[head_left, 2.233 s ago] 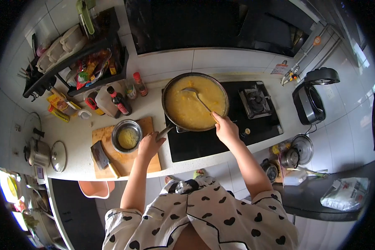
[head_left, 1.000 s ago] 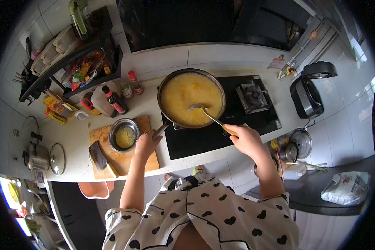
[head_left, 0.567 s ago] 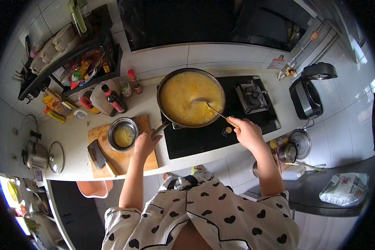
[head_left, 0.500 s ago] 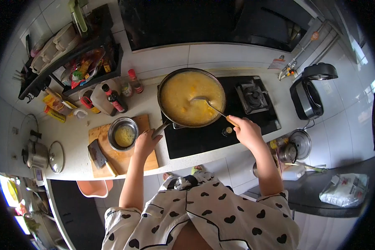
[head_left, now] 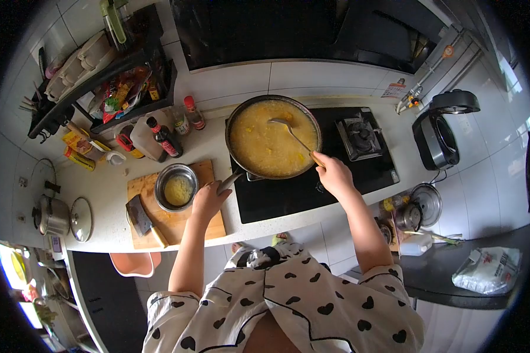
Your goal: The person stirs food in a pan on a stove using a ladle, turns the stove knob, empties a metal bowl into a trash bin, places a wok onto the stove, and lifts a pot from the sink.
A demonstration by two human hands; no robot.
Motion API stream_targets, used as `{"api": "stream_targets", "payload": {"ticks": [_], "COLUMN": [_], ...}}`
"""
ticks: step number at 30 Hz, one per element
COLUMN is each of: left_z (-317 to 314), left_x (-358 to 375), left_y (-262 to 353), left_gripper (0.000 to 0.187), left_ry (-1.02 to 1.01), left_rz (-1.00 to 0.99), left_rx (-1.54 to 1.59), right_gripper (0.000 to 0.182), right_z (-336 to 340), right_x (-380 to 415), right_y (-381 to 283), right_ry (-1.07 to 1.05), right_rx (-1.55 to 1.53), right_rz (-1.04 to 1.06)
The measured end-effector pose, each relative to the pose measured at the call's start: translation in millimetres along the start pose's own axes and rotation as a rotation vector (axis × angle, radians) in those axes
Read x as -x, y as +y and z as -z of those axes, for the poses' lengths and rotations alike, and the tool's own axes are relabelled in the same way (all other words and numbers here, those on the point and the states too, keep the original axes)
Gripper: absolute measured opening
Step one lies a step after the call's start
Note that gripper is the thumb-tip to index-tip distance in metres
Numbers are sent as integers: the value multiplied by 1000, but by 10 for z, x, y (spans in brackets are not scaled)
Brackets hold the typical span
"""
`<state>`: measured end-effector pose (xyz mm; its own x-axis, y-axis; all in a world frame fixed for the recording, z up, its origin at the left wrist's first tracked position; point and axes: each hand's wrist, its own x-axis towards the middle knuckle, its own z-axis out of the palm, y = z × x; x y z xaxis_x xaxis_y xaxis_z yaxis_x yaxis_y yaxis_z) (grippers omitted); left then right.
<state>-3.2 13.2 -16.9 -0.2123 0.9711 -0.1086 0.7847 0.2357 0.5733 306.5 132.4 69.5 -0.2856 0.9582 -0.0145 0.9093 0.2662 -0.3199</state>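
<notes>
A wide dark pan (head_left: 235,112) full of yellow soup stands on the left burner of a black stove (head_left: 288,197). My right hand (head_left: 333,174) grips the handle of a metal ladle (head_left: 287,130), whose bowl sits in the soup at the far side of the pan. My left hand (head_left: 209,200) holds the pan's handle (head_left: 231,181) at the pan's near left. Beside that hand a steel bowl (head_left: 176,187) with yellow mash rests on a wooden cutting board (head_left: 201,220).
A cleaver (head_left: 142,219) lies on the board's left end. Sauce bottles (head_left: 165,137) and a black rack (head_left: 100,82) stand at the back left. A pot and lid (head_left: 62,216) sit far left. An open rice cooker (head_left: 440,137) is at the right, small pots (head_left: 419,214) below it.
My right hand has moved in toward the pan and the ladle's bowl has swept from the pan's near right to its far side. My left hand stays on the pan handle.
</notes>
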Motion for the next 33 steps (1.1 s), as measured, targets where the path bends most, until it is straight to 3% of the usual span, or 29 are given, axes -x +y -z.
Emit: {"api": "stream_targets", "payload": {"ticks": [8, 15, 17, 33], "left_z": [75, 55, 100, 80], "left_x": [29, 25, 26, 23], "left_y": [81, 85, 117, 101], "left_gripper": [41, 42, 42, 43], "left_ry": [-22, 14, -59, -67], "left_rz": [11, 8, 56, 60], "left_rx": [-10, -16, -25, -36], "right_gripper": [43, 43, 42, 43], "right_z": [-360, -428, -383, 43], "right_x": [-220, -156, -85, 393], "right_y": [-6, -155, -186, -222], "right_ry": [87, 32, 17, -106], "right_rx": [-154, -137, -159, -84], "right_rz": [57, 69, 95, 215]}}
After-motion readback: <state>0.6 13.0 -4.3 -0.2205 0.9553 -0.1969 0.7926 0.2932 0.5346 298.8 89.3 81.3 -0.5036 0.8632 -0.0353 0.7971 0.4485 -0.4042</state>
